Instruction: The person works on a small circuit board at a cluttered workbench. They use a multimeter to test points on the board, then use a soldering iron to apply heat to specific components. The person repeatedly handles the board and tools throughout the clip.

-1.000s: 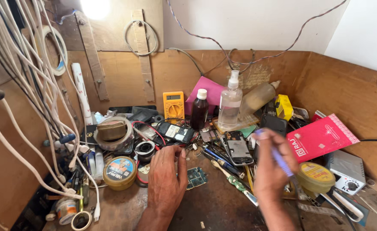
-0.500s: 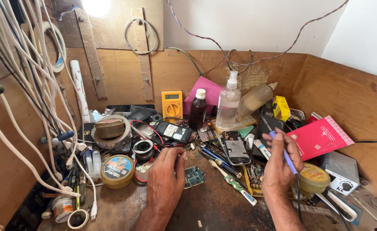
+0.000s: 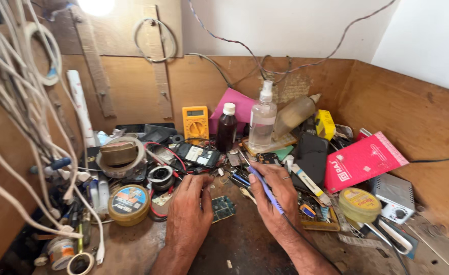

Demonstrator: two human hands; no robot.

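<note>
Beside the left hand (image 3: 188,214) lies the circuit board (image 3: 223,208).

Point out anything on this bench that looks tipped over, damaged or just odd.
One thing stands out: the brownish squeeze bottle leans tilted against the back wall, while the clear spray bottle and dark bottle beside it stand upright. The rest is dense clutter. The left hand steadies a small circuit board; the right hand holds a blue-handled tool.

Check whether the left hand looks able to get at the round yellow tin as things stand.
Probably yes. The left hand rests on the bench beside the small circuit board, and the round yellow tin sits just to its left with only a thin red wire between them.
</note>
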